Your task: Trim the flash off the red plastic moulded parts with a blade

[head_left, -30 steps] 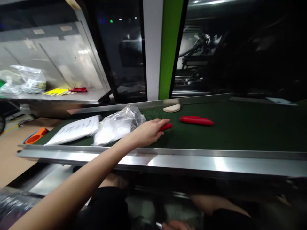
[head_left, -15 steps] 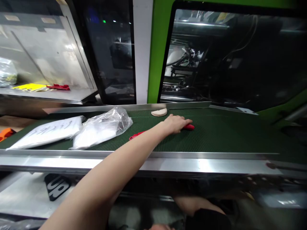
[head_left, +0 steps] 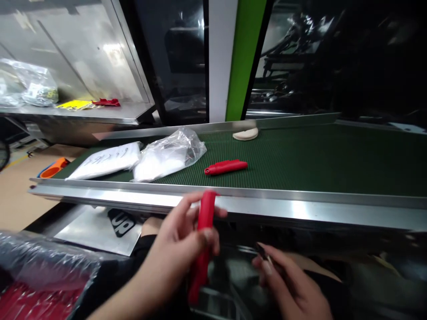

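Note:
My left hand (head_left: pixel 180 240) is closed around a long red plastic piece (head_left: pixel 207 209), held nearly upright in front of the belt's near rail. My right hand (head_left: pixel 293 284), lower and to the right, pinches a small dark tool with a thin, partly shiny end (head_left: pixel 262 252); blur and the fingers hide its exact kind. Beyond the hands, a second red plastic piece (head_left: pixel 227 167) lies on the green ribbed conveyor belt (head_left: pixel 283 164). A cream-coloured half-round pad (head_left: pixel 246 134) rests by the belt's far rail.
Two white plastic-wrapped packs (head_left: pixel 103 161) (head_left: pixel 167 155) lie on the belt's left part. A metal rail (head_left: pixel 267 204) edges its near side. At lower left stands a plastic-lined container (head_left: pixel 50 253) with red pieces inside. An orange-handled object (head_left: pixel 55 168) is left of the belt.
My left hand has lifted one red piece off the belt and drawn it back toward me. My right hand has come into view with the dark tool. The view has shifted left and down.

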`<state>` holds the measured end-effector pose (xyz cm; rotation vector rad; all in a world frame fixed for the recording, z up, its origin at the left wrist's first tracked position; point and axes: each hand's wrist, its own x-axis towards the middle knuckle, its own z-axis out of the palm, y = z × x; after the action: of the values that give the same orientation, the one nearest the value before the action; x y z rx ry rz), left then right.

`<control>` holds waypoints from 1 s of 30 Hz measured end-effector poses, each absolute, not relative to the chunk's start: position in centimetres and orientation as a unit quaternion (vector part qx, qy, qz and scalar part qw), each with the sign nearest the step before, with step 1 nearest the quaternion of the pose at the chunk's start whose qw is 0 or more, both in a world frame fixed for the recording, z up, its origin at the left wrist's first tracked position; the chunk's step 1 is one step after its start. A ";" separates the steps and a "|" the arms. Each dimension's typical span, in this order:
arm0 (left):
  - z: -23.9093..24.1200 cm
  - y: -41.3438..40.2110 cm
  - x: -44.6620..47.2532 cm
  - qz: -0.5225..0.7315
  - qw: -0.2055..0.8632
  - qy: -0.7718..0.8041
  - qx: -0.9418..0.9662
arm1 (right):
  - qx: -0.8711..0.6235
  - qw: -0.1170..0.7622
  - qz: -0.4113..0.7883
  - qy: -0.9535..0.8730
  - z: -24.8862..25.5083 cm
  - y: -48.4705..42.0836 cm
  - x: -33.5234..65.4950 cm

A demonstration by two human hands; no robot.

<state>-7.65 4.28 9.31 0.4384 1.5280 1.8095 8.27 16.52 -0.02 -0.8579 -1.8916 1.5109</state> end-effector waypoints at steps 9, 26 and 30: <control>0.9 -0.5 -0.7 0.763 0.395 0.504 -0.085 | -0.286 0.211 0.717 -0.599 -0.2 17.4 2.5; 3.2 -2.7 -0.1 0.811 0.419 0.389 -0.126 | 0.097 0.216 0.283 -0.929 3.8 13.5 4.0; 3.3 -3.0 -0.2 0.815 0.410 0.391 -0.123 | 0.095 0.203 0.268 -0.937 4.1 13.3 3.8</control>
<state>-0.21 -2.99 3.29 -0.3091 0.9833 2.0524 3.84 13.29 4.09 0.2649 -2.6154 0.7477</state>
